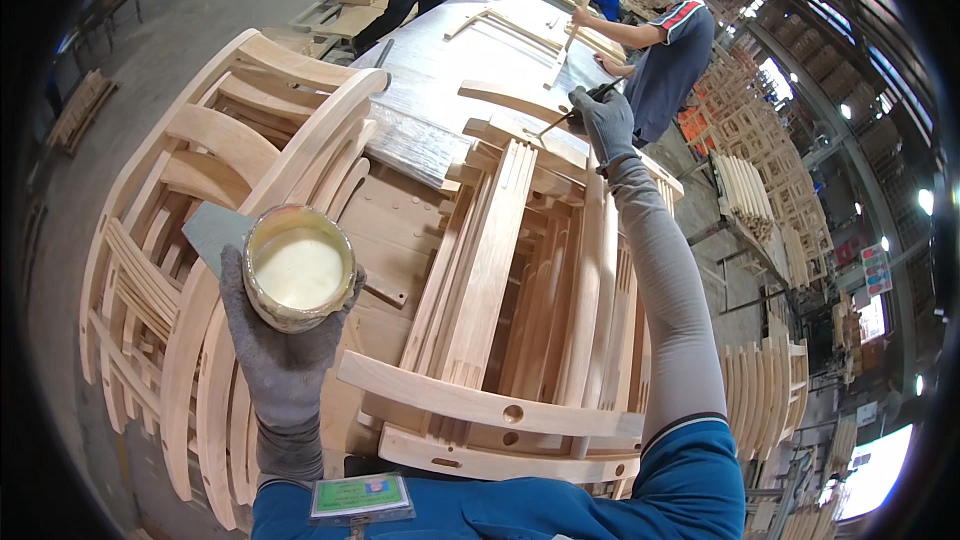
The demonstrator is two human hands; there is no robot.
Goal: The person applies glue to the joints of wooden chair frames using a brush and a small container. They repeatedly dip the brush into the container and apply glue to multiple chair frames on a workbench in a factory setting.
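My left hand (285, 370), in a grey glove, is wrapped round a round pot (300, 318) of creamy pale liquid, its rim crusted with drips. A flat grey-green piece (215, 230) shows just beyond that hand; whether I hold it too, I cannot make out. Farther off on the right, my gloved right hand (607, 125) is closed on a thin brush-like stick (556, 124). The stick's tip points down at the far end of a pale wooden frame (490, 270). Contact between tip and wood is too small to tell.
Stacked curved wooden frames (215, 155) stand at my left. Ahead runs a long table (440, 50) with a whitish covering and more wooden parts. A person in a dark shirt (680, 60) works at its right side, others farther back. Wooden slats (742, 188) are piled on the right.
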